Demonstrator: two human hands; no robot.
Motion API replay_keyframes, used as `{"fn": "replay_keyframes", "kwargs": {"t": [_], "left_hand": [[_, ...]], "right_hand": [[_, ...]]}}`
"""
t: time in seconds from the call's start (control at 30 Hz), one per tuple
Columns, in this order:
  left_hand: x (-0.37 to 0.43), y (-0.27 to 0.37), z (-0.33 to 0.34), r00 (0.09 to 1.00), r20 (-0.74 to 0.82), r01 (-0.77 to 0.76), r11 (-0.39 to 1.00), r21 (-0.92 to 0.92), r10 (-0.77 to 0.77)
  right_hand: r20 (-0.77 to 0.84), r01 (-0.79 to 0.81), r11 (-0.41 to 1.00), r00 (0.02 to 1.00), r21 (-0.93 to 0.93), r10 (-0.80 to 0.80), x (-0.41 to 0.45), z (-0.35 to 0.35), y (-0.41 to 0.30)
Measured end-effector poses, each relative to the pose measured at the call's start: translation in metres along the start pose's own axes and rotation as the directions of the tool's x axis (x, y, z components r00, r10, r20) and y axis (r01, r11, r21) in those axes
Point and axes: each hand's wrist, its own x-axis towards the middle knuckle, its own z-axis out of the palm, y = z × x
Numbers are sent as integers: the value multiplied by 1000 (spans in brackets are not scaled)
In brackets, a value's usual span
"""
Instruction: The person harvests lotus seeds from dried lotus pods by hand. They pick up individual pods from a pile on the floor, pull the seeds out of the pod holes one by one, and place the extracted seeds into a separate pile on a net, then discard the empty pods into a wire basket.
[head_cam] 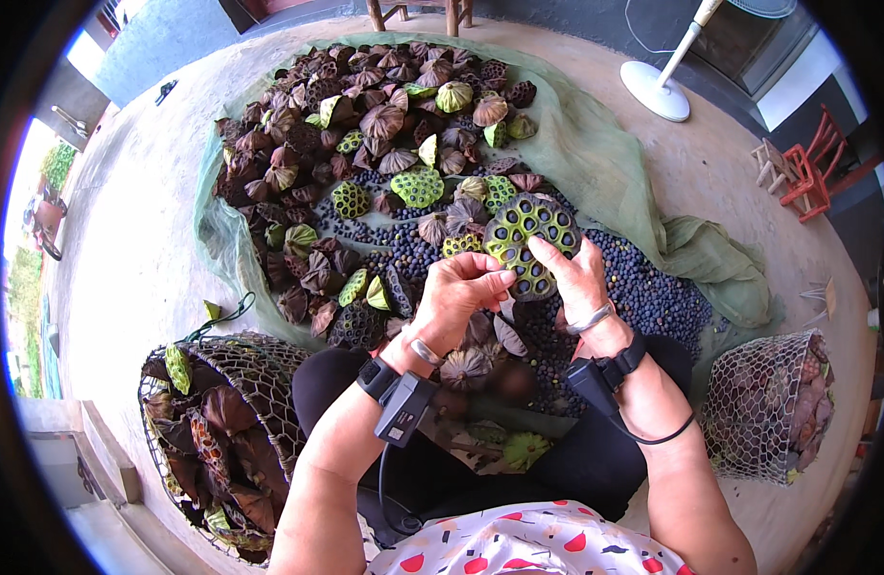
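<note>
In my right hand (573, 274) is a large green and brown lotus seed pod (531, 231) with dark seeds in its holes, its face towards me. My left hand (465, 289) is at the pod's lower left edge, thumb and forefinger pinched together; a small pale-grey piece, perhaps a blade, shows below them. Whether these fingers hold it is unclear. Beyond my hands lies a heap of brown and green lotus pods (384, 122) on green netting (593, 147). Loose dark lotus seeds (650, 295) spread to the right, and more lie among the pods.
A wire mesh basket (273, 392) of pods lies on its side at left; another mesh basket (751, 410) with pods is at right. Further off are a white fan base (655, 90), a red chair (805, 180) and a wooden stool (452, 16).
</note>
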Motion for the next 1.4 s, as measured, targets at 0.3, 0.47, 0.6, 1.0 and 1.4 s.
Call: {"fn": "replay_keyframes", "kwargs": {"t": [0.3, 0.47, 0.6, 1.0, 1.4], "left_hand": [[2, 0, -3, 995, 97, 29, 979, -201, -10], [12, -2, -12, 941, -157, -196, 860, 471, 300], [9, 4, -14, 925, -143, -233, 823, 517, 352], [2, 14, -7, 990, -119, -66, 996, 61, 73], [2, 12, -10, 995, -82, -53, 992, 117, 63]], "right_hand": [[-96, -114, 977, 987, 179, 133, 10, -16, -5], [-67, -13, 999, 998, 53, 16, 7, -16, -13], [42, -10, 1000, 999, 6, 10, 3, -15, -16], [108, -40, 991, 993, -128, 54, -1, -14, -10], [176, 59, 951, 984, -302, -5, -1, -14, -13]]}}
